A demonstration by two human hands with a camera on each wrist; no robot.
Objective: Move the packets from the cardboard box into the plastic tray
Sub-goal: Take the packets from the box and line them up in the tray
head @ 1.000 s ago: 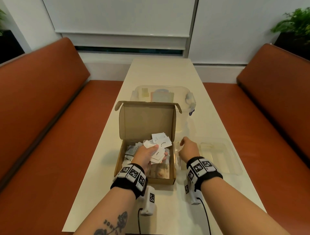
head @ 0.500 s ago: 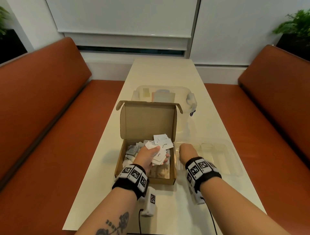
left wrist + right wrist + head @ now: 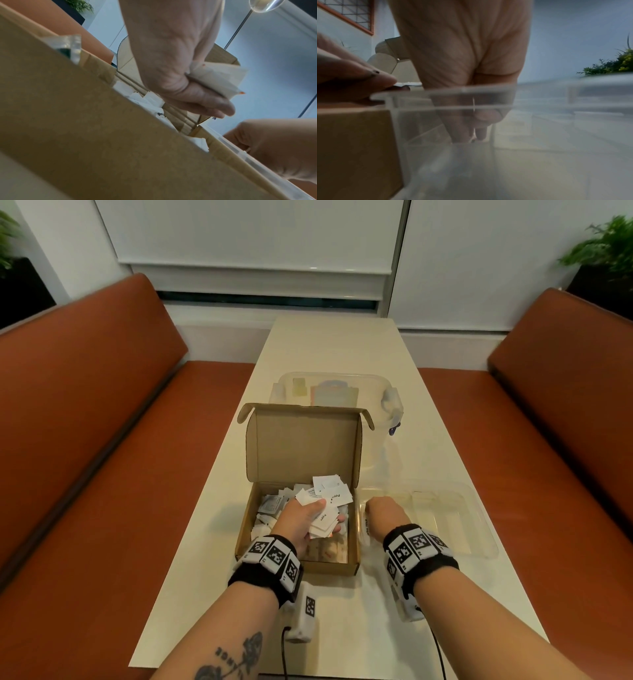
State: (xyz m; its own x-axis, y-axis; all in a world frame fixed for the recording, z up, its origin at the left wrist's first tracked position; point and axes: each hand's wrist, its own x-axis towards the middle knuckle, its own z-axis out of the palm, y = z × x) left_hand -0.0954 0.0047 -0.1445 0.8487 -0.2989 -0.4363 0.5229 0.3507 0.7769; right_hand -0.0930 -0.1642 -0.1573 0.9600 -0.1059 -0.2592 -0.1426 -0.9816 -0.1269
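An open cardboard box (image 3: 308,566) sits mid-table with several white packets (image 3: 274,505) loose inside. My left hand (image 3: 327,517) hovers over the box and grips a bundle of white packets (image 3: 334,496); the left wrist view shows the fingers (image 3: 197,102) curled round the packets (image 3: 219,75). Right of the box lies the clear plastic tray (image 3: 479,529). My right hand (image 3: 380,515) reaches down into its left end. Through the tray's wall (image 3: 539,108) the right hand's fingertips (image 3: 464,134) point at the floor, pinching a thin white packet (image 3: 473,104) seen edge-on.
Behind the box stands a clear lidded container (image 3: 387,398) with a few items in it. The narrow cream table (image 3: 342,344) runs between two orange benches (image 3: 85,440) (image 3: 565,440). Plants (image 3: 609,251) stand in the far corners.
My right hand has dropped from above the tray's rim down into its left end. The left hand, still holding the bundle, has barely shifted.
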